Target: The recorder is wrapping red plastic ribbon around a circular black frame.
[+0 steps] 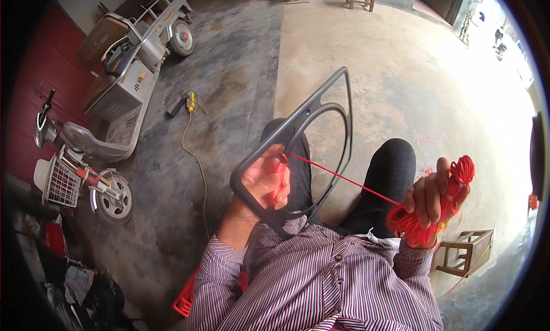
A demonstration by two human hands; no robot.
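My left hand (256, 181) is closed on the left side of a dark grey flat frame (299, 118) with a large round opening, tilted up above my lap. Red cord wrapped in a short tight length lies against my fingers at the frame's edge. From there a single red cord (344, 177) runs taut to the right. My right hand (428, 196) grips a looped bundle of red cord (409, 223), with loops sticking out above and below the fingers.
More red cord (184, 296) lies beside my left arm. A small wooden stool (467, 253) stands at the right. On the left are a grey cargo tricycle (123, 90), a scooter with a white basket (62, 182), and a yellow socket (191, 101) with its cable on the concrete floor.
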